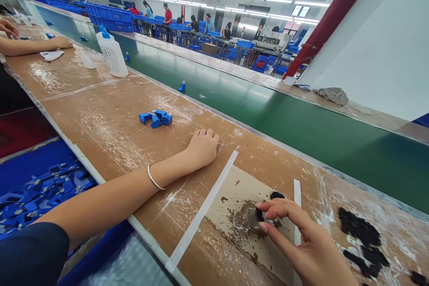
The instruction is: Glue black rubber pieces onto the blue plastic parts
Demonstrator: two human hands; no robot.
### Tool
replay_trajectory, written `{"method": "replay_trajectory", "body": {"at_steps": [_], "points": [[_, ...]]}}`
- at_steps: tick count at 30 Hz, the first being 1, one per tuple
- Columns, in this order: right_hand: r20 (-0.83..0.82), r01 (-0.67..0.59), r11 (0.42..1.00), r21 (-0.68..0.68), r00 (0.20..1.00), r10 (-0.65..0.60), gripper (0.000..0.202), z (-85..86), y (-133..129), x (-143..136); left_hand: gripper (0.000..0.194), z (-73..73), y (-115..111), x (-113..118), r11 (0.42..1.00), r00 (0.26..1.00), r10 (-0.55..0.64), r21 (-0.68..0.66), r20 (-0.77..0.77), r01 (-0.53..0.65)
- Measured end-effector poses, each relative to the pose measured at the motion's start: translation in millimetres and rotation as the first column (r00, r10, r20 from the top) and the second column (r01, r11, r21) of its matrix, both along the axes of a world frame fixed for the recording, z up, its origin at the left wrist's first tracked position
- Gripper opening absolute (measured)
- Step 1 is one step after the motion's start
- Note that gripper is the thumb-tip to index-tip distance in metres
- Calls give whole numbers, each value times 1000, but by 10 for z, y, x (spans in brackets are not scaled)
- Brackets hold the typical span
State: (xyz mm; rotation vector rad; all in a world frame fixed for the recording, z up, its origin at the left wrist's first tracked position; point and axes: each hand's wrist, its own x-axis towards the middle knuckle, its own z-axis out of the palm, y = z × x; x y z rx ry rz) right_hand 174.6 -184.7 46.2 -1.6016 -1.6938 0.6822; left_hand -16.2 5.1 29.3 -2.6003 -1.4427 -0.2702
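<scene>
My right hand [301,232] pinches a small black piece [259,214] between thumb and forefinger. It holds the piece at a small clear round cup or cap [250,220], on a cream sheet [231,187] spotted with wet brown marks. Another black piece [277,195] lies near the sheet's far edge, just beyond my fingers. My left hand [203,147], with a silver bangle [154,178] at the wrist, rests on the brown worktop with its fingers curled under; whatever they may hold is hidden. Several blue parts [156,118] lie in a small cluster beyond my left forearm.
White tape strips [204,210] border the sheet. Black pieces [360,230] are heaped at right. A green conveyor belt [301,118] runs behind, carrying a blue part [182,86]. A white bottle [114,53] stands near a co-worker's arms [33,46]. A bin of blue parts [43,192] sits lower left.
</scene>
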Motion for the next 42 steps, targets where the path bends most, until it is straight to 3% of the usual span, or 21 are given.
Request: {"method": "replay_trajectory", "body": {"at_steps": [7, 11, 13, 17, 19, 23, 25, 27, 30, 32, 35, 37, 42], "points": [[-119, 59, 996, -64, 991, -66, 16, 39, -20, -107, 24, -5, -2, -8, 1000, 1000, -1, -4, -1, 1], [-286, 70, 993, -93, 954, -94, 21, 32, -32, -132, 24, -1, -2, -6, 1000, 1000, -1, -1, -3, 1], [-427, 99, 987, -128, 892, -145, 25, 42, -43, -134, 24, 2, -2, -5, 1000, 1000, -3, -1, -4, 3], [-687, 102, 975, -200, 695, -213, 30, 45, -46, -88, 27, 6, 3, -11, 1000, 1000, -10, -7, -6, 10], [-752, 66, 981, -185, 632, -185, 29, 17, -32, -33, 28, 10, 8, -18, 1000, 1000, -9, -13, -8, 9], [-809, -55, 992, -114, 585, -61, 21, -70, -1, 107, 29, 26, 18, -21, 1000, 1000, -10, -24, -20, 9], [-799, -81, 992, -99, 601, -30, 19, -97, -3, 149, 29, 32, 26, -19, 1000, 1000, -16, -26, -26, 16], [-727, -41, 994, -101, 685, -46, 21, -95, -19, 148, 29, 31, 41, -21, 999, 999, -22, -26, -28, 21], [-470, 130, 987, -96, 868, -160, 23, -43, -52, 73, 27, 23, 81, -52, 1000, 1000, 3, -14, -23, -3], [-264, 167, 985, -41, 949, -172, 21, 1, -64, 18, 26, 27, 119, -91, 997, 997, 71, 15, -8, -71], [-79, 117, 993, 9, 990, -115, 17, 42, -56, -8, 26, 66, 171, -147, 980, 983, 180, 80, 47, -183], [-34, 97, 995, 10, 995, -97, 16, 44, -43, 9, 29, 104, 177, -153, 974, 979, 181, 117, 96, -192], [-22, 51, 999, 1, 998, -51, 17, 16, -30, 52, 30, 96, 53, -31, 995, 984, -38, 94, 172, 21]]}}
